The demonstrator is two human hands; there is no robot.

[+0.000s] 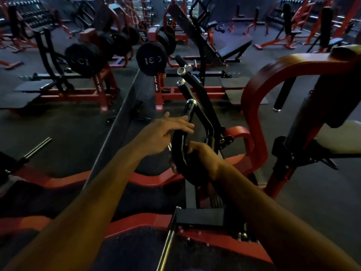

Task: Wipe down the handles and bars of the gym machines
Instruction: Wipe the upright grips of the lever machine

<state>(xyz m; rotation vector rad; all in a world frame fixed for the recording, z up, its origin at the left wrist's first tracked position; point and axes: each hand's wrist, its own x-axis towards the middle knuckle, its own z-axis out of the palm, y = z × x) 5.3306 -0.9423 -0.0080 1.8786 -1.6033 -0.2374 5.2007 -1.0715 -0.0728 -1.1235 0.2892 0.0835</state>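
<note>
Dim gym floor: right hand clenches curved black metal handle mid-frame, left hand flat, fingers straight, touching it; no cloth visible, so wiping risks smearing.

Black curved handle of red-framed machine, center frame, w/ chrome-capped upper end; glossy, bent in a U-ish loop, rising up & away from viewer. Right hand grips its lower curve from the right side, left hand lies over the upper part w/ fingers straight. Two more black bar handles w/ chrome end caps just behind it, angled up-left. Cloth not clearly visible.
</note>
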